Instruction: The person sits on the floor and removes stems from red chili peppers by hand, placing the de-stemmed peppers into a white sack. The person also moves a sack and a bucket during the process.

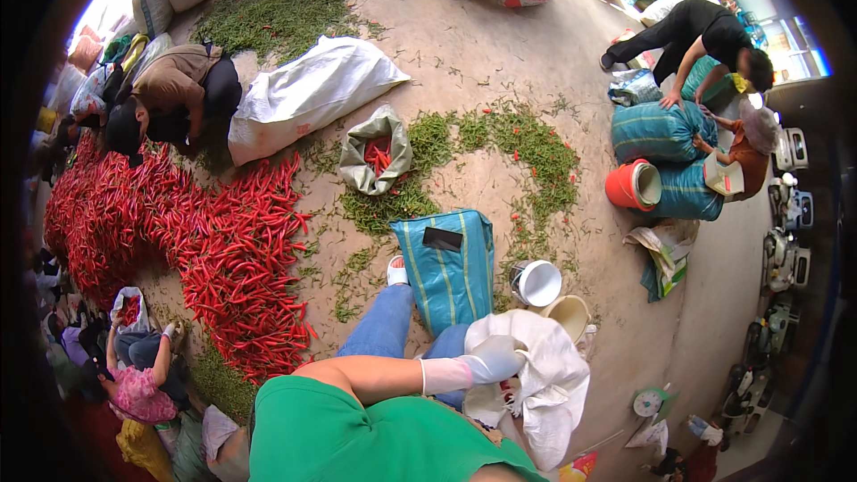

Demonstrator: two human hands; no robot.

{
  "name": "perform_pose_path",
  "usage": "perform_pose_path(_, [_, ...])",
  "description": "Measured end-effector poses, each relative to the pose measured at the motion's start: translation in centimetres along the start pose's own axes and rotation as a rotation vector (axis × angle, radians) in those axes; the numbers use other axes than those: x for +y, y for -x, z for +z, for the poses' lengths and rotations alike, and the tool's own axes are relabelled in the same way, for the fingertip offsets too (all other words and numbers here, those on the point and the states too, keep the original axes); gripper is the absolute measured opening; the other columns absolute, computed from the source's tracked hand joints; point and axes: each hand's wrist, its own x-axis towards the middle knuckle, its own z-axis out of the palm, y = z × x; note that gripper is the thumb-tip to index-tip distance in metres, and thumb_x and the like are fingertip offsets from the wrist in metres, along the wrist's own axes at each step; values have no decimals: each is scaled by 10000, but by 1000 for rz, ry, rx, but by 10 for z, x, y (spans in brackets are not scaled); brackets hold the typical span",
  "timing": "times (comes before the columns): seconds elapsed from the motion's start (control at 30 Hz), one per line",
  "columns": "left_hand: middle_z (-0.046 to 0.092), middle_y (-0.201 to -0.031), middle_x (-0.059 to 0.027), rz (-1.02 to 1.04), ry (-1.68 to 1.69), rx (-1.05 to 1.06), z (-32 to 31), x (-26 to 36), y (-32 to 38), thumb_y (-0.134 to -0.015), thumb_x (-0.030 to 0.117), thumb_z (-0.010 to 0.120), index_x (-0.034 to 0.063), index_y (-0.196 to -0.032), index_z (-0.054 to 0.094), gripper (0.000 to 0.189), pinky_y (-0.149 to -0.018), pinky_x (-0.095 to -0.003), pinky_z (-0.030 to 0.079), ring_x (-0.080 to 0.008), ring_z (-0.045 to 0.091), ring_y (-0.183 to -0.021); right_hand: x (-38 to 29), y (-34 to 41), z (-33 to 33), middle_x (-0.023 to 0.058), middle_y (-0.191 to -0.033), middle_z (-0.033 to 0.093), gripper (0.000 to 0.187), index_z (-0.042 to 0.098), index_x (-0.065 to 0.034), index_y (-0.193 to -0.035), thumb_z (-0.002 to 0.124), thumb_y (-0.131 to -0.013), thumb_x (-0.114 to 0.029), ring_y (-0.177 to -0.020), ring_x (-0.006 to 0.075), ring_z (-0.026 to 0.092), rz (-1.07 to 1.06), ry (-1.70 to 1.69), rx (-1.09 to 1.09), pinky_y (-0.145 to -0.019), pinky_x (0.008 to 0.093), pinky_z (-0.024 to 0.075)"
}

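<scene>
My left hand (pixel 499 359), in a pale rubber glove, has its fingers closed on a white woven sack (pixel 552 395) beside my right knee. Out of view is my right hand; the sack and my body hide that side. Flat on the floor between my legs lies a blue woven sack (pixel 452 281) with a dark phone (pixel 442 239) on it. Further ahead stands an open pale sack (pixel 375 154) holding red chili peppers (pixel 378 155). A big heap of red chilies (pixel 241 268) spreads over the floor at the left.
Buckets (pixel 539 283) stand at my right. Green stems (pixel 535 154) litter the floor ahead. A full white sack (pixel 308 100) lies beyond. One person (pixel 174 94) crouches at the heap; another in pink (pixel 144 391) sits at left. Two people handle blue sacks (pixel 659 130) at right.
</scene>
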Motion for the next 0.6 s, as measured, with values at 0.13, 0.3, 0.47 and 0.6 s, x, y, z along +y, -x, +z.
perform_pose_path(0.13, [678,-1095,-227,203,241,-22,-51,103,-17,-807,75,490,-82,-1157,628,407,-942,-306,465,-269,642,-1047,-100,34,8,182,-1223,567,568,494,78,-1260,629,-717,-24,-1082,262,549,-92,-50,76,-910,351,449])
perform_pose_path(0.3, [691,-1054,-185,348,370,-104,-126,212,-47,-814,42,469,-89,-1163,615,401,-918,-307,471,-204,632,-1005,-181,9,49,160,-1266,554,609,469,60,-1321,601,-729,1,-1119,244,536,-154,-73,-4,-928,340,446])
perform_pose_path(0.47, [460,-608,31,360,580,230,-255,281,-136,-831,44,395,-22,-1009,622,296,-446,-207,313,-36,390,-501,-206,-159,123,81,-952,623,374,629,47,-1072,652,-718,-71,-894,200,567,-88,-16,-115,-835,345,453])
perform_pose_path(0.6, [474,-570,31,172,460,638,-361,217,-312,-859,60,406,-70,-1135,602,362,-373,-217,261,-37,346,-398,-311,-314,261,67,-879,629,290,652,46,-961,673,-686,-44,-770,195,574,-60,294,-275,-749,348,468])
